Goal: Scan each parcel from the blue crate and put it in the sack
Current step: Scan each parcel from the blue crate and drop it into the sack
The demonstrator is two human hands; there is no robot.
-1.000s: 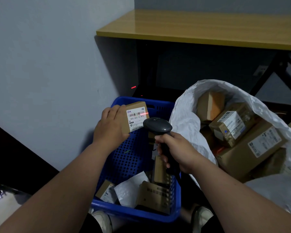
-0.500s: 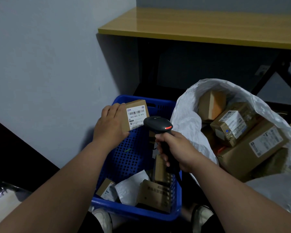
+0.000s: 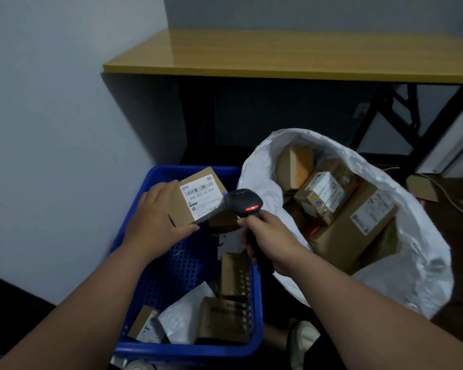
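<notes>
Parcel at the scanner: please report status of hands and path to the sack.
Left hand holds parcel, label up, over blue crate. Right hand grips scanner. Sack open, right of crate; scanner between.

Crate sits left, sack touching it on the right. Table spans behind both. Held parcel over crate's far end, scanner just right of it. More parcels in crate's near end, boxes in sack.

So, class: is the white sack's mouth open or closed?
Open: the white sack gapes wide, showing several brown boxes inside.
</notes>
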